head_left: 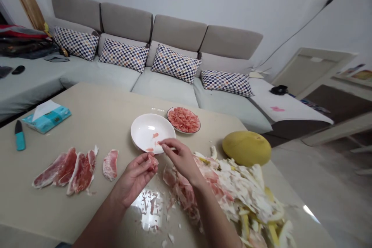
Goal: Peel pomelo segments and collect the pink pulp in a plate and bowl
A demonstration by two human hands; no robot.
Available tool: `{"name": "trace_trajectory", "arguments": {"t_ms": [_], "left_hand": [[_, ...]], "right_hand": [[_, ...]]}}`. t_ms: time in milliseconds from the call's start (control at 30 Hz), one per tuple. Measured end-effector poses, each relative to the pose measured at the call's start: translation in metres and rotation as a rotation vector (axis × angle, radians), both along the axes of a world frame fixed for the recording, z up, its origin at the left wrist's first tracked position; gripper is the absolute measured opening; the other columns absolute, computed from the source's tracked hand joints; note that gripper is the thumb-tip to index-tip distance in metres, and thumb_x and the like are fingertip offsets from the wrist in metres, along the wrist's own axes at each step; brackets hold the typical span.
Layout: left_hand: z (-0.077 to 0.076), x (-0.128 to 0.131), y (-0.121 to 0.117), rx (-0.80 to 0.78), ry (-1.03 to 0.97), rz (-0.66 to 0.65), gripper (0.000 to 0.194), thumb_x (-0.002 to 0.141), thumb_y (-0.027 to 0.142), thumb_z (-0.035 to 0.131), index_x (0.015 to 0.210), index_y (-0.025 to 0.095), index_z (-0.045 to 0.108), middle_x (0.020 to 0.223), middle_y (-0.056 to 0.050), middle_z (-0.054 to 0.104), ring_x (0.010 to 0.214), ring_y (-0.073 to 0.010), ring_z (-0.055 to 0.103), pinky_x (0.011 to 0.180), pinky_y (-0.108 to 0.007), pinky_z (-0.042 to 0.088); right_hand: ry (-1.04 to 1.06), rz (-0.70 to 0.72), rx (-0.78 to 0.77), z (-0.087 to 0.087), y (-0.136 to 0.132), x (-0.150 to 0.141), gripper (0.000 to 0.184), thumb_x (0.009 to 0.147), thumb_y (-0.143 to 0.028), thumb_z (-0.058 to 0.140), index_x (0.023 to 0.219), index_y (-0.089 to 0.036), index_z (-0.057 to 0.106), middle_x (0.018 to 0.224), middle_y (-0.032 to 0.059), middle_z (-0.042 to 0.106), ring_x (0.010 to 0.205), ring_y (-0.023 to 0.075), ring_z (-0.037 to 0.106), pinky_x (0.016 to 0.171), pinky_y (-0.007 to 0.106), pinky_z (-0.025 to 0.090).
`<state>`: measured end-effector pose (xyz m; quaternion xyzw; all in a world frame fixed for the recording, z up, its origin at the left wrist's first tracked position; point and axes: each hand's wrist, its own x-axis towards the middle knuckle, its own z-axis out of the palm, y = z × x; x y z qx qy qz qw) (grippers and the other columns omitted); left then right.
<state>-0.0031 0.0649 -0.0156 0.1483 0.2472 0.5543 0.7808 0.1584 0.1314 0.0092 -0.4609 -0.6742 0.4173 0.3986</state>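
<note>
My left hand (130, 182), palm turned up, holds a piece of pink pomelo flesh (152, 162) between thumb and fingers, just in front of the white bowl (138, 130). Over the bowl's near right rim, my right hand (183, 162) is closed in a pinch, with a small bit of pomelo pulp at its fingertips. A few loose pulp bits (155, 135) lie inside the bowl. Behind it to the right, a dark-rimmed plate (173, 126) carries a heap of pink pulp (184, 119). Separate pomelo segments (110, 164) lie left of my left hand.
A pile of peel and membrane (241, 186) spreads under and right of my right forearm. Beyond it sits a whole yellow pomelo (246, 148). A tissue pack (48, 117) and a teal-handled knife (20, 137) lie at the table's left. A sofa (165, 81) runs behind.
</note>
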Motion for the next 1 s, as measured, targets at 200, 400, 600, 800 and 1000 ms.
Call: {"name": "trace_trajectory", "arguments": {"t_ms": [200,400,600,800,1000], "left_hand": [[0.001,0.003,-0.003,0.029,0.161,0.030,0.025,0.078,0.020,0.074,0.101,0.017,0.067,0.092,-0.003,0.064,0.084,-0.0116,0.060,0.086,-0.025,0.045],[-0.002,0.006,-0.006,0.013,0.229,-0.025,0.027,0.076,0.021,0.076,0.101,0.017,0.067,0.091,-0.004,0.064,0.087,-0.0151,0.062,0.091,-0.033,0.047],[-0.003,0.008,-0.006,0.013,0.258,-0.016,0.024,0.076,0.019,0.076,0.098,0.017,0.067,0.089,-0.003,0.063,0.088,-0.0140,0.062,0.096,-0.033,0.046],[0.003,0.008,-0.005,0.040,0.206,-0.009,0.017,0.076,0.024,0.076,0.088,0.015,0.067,0.086,-0.003,0.061,0.085,-0.0121,0.059,0.096,-0.030,0.045],[0.005,0.007,-0.005,0.050,0.214,0.019,0.016,0.075,0.023,0.077,0.084,0.016,0.066,0.086,-0.002,0.060,0.087,-0.0122,0.058,0.095,-0.029,0.044]], "right_hand": [[0.046,0.059,-0.185,-0.004,-0.044,0.002,0.027,0.086,-0.044,0.062,0.083,-0.018,0.070,0.076,0.0022,0.066,0.067,0.0146,0.056,0.063,0.025,0.044],[0.216,0.039,-0.221,-0.016,-0.050,0.005,0.028,0.086,-0.044,0.063,0.078,-0.017,0.064,0.069,-0.0001,0.058,0.062,0.0127,0.049,0.060,0.024,0.039],[0.360,-0.036,-0.228,-0.017,-0.047,0.007,0.031,0.091,-0.047,0.055,0.077,-0.020,0.052,0.062,-0.0039,0.048,0.056,0.0119,0.043,0.054,0.024,0.037],[0.170,-0.161,-0.045,0.001,-0.033,0.006,0.036,0.093,-0.043,0.047,0.064,-0.021,0.042,0.059,-0.0048,0.040,0.054,0.0119,0.037,0.051,0.024,0.032],[-0.167,-0.079,0.002,-0.020,-0.054,0.029,0.018,0.083,-0.033,0.063,0.071,-0.020,0.060,0.067,-0.0017,0.055,0.059,0.0140,0.047,0.057,0.026,0.036]]}}
